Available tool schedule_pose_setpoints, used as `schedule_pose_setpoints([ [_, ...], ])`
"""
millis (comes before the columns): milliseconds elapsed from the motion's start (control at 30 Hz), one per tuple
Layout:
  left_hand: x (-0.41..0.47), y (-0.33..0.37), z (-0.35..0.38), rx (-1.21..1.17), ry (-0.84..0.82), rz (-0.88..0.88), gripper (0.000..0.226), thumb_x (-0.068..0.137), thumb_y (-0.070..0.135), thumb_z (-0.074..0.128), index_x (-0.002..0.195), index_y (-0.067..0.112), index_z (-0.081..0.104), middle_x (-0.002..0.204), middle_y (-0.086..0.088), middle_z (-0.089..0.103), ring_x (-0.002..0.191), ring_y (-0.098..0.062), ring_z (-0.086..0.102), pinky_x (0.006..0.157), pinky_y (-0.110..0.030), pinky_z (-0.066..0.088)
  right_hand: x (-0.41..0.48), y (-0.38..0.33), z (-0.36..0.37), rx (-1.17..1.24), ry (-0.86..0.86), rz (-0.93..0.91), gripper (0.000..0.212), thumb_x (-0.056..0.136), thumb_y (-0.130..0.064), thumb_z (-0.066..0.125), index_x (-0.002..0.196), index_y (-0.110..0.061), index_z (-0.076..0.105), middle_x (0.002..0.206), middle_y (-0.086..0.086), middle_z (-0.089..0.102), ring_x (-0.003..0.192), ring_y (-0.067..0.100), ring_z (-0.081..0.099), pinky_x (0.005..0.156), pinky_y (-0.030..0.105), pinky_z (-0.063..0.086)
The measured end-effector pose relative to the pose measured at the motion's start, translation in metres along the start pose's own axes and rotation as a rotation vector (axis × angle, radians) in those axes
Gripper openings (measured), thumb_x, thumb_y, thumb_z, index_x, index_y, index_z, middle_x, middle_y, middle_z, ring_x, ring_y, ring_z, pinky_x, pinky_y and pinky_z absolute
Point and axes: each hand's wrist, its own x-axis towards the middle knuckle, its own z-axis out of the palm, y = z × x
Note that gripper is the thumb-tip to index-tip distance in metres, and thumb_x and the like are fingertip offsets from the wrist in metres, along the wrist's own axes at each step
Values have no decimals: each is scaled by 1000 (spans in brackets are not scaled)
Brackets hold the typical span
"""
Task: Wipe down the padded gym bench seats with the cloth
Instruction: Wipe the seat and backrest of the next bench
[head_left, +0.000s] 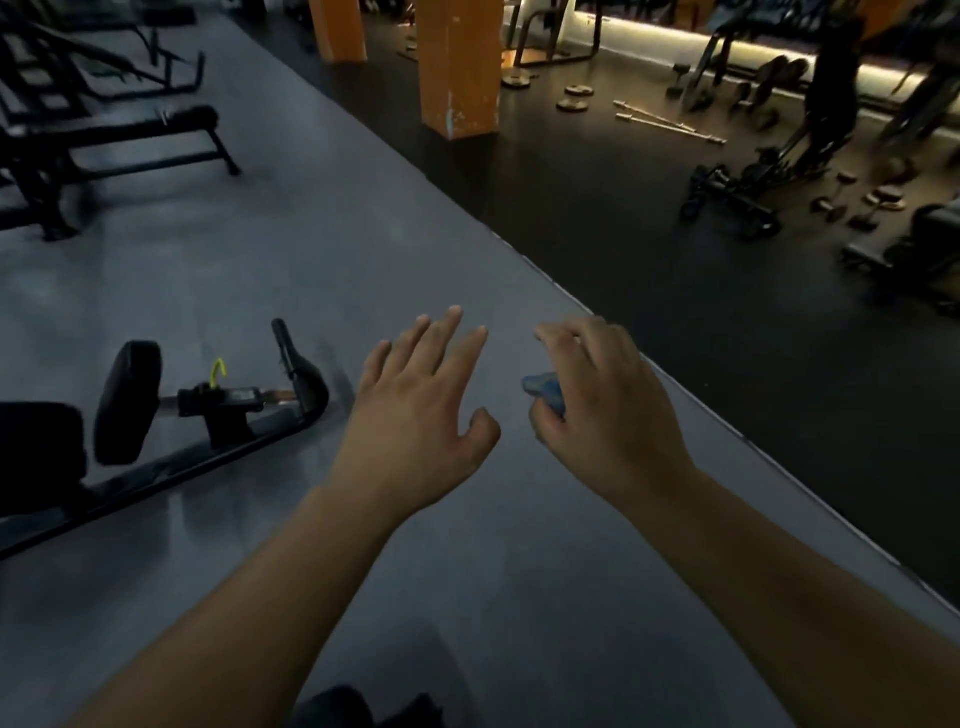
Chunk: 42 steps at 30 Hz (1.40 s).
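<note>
Left grip (415, 410) spread wide, holding nothing, over the grey floor (260, 249). Right grip (602, 405) curled round the blue cloth (543, 389), near that floor's right edge. Padded bench (130, 123) well apart, far left.

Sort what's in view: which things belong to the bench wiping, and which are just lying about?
For the job: cloth in the right hand; bench at upper left; padded machine at lower left.
Lying about: weight plates, bars, dumbbells, orange pillar.
</note>
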Motion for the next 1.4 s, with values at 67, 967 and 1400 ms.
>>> schedule_pose_setpoints([
  [67,56,-6,2,10,12,16,77,85,55,31,156,29,23,166,2,13,153,-21,9,123,-47,14,48,30,11,0,13,1,55,76,-19,66,130,-9,55,118,9,54,99,27,53,66,37,49],
  [967,652,-463,7,239,197,-427,75,86,54,35,156,28,22,166,0,13,153,-22,11,123,-48,13,804,81,396,192,11,-492,55,78,-23,70,129,-11,53,120,7,52,100,24,51,72,33,48],
  [1400,807,-820,-31,395,241,-738,73,90,50,43,156,29,19,167,1,10,153,-23,9,123,-49,14,1146,-84,639,403,22,-762,56,76,-21,73,127,-11,54,120,9,54,99,28,53,69,37,50],
])
